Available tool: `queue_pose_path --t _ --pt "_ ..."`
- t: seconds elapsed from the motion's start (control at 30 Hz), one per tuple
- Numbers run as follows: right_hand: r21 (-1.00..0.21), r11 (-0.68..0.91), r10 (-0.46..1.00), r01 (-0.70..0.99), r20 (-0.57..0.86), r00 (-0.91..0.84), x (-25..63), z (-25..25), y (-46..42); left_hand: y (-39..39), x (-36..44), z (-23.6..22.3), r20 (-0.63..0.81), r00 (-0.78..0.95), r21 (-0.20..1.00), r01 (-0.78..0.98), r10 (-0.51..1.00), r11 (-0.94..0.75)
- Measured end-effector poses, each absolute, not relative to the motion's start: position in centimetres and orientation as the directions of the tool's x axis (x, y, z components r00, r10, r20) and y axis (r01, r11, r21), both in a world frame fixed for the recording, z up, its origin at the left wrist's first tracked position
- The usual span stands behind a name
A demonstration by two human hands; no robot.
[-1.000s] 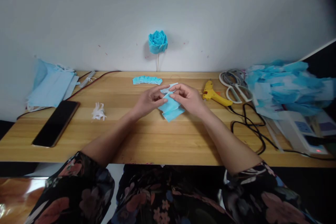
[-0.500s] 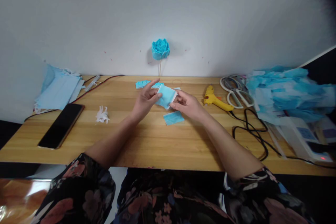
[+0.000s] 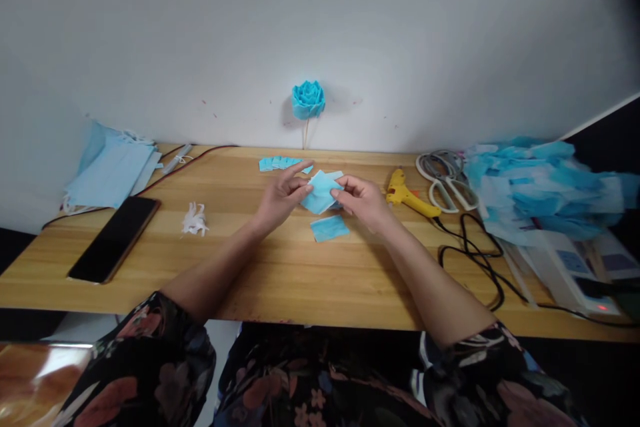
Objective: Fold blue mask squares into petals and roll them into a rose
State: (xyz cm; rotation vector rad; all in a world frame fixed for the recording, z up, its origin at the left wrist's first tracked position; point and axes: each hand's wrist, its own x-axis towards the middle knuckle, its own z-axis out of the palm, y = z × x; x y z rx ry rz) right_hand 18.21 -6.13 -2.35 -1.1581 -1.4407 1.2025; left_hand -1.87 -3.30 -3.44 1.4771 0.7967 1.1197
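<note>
Between my two hands, above the table, is a light blue square of mask fabric (image 3: 321,193), turned so a corner points up. My left hand (image 3: 283,199) pinches its left corner between thumb and finger, with the index finger stretched out. The thumb and fingers of my right hand (image 3: 363,200) grip its right side. Another blue fabric piece (image 3: 329,228) lies flat just below, nearer to me. Behind my left hand sits a row of small folded blue pieces (image 3: 280,163), partly covered by the fingers. A blue fabric rose (image 3: 308,100) on a thin stick stands against the wall.
A yellow glue gun (image 3: 410,195), white-handled scissors (image 3: 453,193) and a heap of blue fabric (image 3: 545,187) are at right, with a black cable (image 3: 493,267) and white power strip (image 3: 575,270). Left are face masks (image 3: 107,170), a phone (image 3: 115,240) and white scraps (image 3: 195,219).
The blue fabric in my hands has come away from another piece, which now lies on the table. My hands have turned the held square corner-up. The view has shifted slightly.
</note>
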Motion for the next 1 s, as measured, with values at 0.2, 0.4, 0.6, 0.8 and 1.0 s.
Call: queue_pose_path --t 0.2,0.4,0.6,0.8,1.0 --pt "-0.995 0.063 0.987 0.079 0.051 -0.154 18.4 -2.5 -6.2 -3.5 -2.1 -2.9 0.212 0.27 0.977 -0.046 0.939 -0.208" --pt "-0.991 0.062 0.981 0.117 0.039 -0.192 18.4 -2.7 -6.2 -3.8 -1.8 -2.9 0.099 0.374 0.995 -0.03 0.922 -0.094" --pt "-0.998 0.008 0.98 0.064 -0.005 -0.198 17.9 -2.2 -6.7 -4.0 -1.4 -2.6 0.094 0.332 0.99 -0.129 0.938 -0.053" --pt "-0.996 0.054 0.98 0.073 0.038 -0.196 17.2 -2.3 -6.9 -4.0 -1.3 -2.6 0.155 0.287 0.982 -0.147 0.945 -0.117" --pt "-0.994 0.058 0.994 0.095 0.048 -0.098 17.3 -2.2 -6.8 -3.9 -1.4 -2.6 0.17 0.29 0.982 -0.134 0.942 -0.136"
